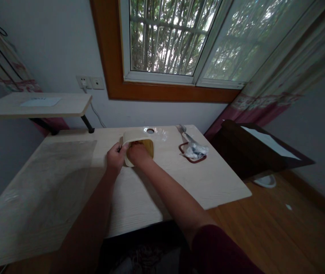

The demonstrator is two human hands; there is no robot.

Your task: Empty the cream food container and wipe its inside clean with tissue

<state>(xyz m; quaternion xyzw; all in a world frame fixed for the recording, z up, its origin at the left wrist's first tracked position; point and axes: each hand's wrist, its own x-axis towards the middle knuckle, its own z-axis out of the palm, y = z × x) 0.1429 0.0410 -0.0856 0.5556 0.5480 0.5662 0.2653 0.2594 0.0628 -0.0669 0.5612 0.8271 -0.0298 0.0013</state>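
Observation:
A cream-coloured, round-cornered container (131, 135) lies tipped on the table, its mouth facing me. At its left edge my left hand (115, 158) grips the rim, thumb near the opening. My right hand (138, 153) reaches inside the mouth. Its fingers are mostly hidden there, so whether they hold anything does not show. The inner wall (148, 147) looks yellowish. Off to the right, a crumpled clear plastic bag (196, 149) lies on a reddish-brown rounded frame (199, 161), apart from both hands.
The pale wooden table (179, 186) has a clear plastic sheet (62, 179) on its left part and a cable hole (150, 131) at the back. A raised shelf (71, 106) stands back left. A dark brown piece of furniture (233, 148) is beyond the right edge.

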